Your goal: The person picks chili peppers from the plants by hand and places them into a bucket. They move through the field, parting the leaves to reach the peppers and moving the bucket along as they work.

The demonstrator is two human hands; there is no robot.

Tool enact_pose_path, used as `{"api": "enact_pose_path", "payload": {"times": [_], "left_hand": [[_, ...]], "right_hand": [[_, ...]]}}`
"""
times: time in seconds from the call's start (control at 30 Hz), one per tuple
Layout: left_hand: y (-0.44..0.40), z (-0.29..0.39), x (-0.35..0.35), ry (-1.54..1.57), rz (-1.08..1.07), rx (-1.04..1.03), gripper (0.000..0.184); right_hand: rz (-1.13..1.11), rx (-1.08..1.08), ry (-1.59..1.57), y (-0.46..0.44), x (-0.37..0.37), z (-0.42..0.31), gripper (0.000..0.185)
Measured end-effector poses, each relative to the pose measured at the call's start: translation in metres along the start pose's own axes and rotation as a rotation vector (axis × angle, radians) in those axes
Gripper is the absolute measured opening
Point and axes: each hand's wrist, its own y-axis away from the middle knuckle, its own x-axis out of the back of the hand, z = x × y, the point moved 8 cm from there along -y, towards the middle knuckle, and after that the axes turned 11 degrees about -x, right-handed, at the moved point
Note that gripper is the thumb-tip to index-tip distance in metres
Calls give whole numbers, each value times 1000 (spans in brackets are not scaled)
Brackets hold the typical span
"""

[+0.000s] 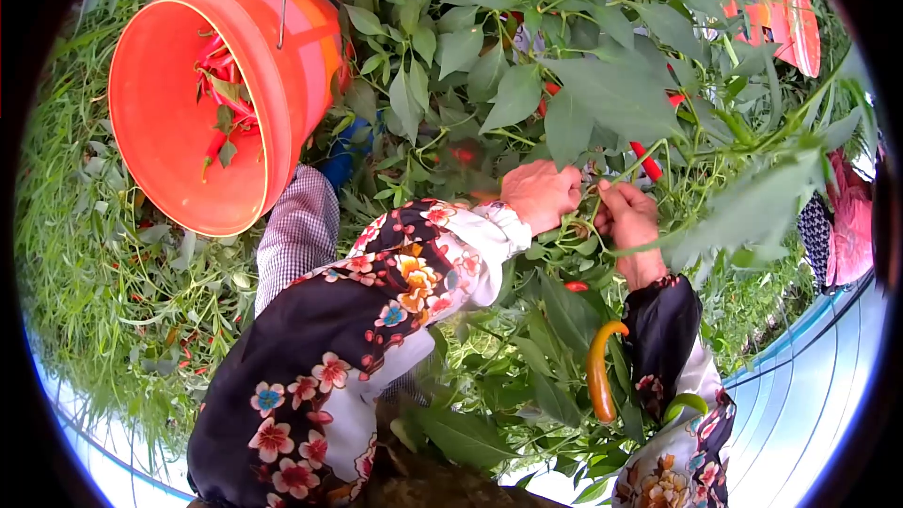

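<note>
Among the stems of a pepper plant [611, 99], my two hands are close together near the middle of the view. My left hand [541, 196] is closed, its fingertips hidden against the foliage, so what they grip cannot be made out. With thumb and fingers pinched, my right hand [630, 223] holds a thin green stem [628, 169]. Just above it hangs a red chili pepper [646, 161], not touched by the fingers. An orange-yellow chili pepper [600, 372] hangs below, beside my right sleeve. Another red chili [576, 286] shows partly between leaves under my hands.
An orange bucket [273, 85] with several red chilies [226, 85] inside lies tilted at upper left. Another orange container [795, 28] stands at upper right, near a pink cloth [849, 226]. Large leaves [752, 212] overhang my right hand. Grass [85, 254] covers the left side.
</note>
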Motion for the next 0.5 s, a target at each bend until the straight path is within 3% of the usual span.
{"api": "enact_pose_path", "payload": {"times": [0.03,0.1,0.17,0.23,0.3,0.37,0.43,0.5], "left_hand": [[2,6,8,2,5,-14,22],[1,11,15,102,-36,-79,21],[-5,12,10,137,-130,-70,20],[-5,15,16,386,59,-189,19],[-11,16,5,167,-79,-165,17],[-33,10,23,-46,275,-441,14],[-41,-4,34,-128,309,-411,12],[-69,-75,-51,129,-30,-401,24]], "right_hand": [[-39,-8,-22,6,-4,-5,20],[-27,81,236,18,-11,-25,21],[-38,81,219,17,-13,-25,21],[-12,96,232,15,-9,-24,21],[-7,87,162,12,-3,-19,22],[-18,110,230,15,-4,-19,23],[-15,131,299,33,-19,-32,23],[-6,138,239,36,-18,-37,22]]}}
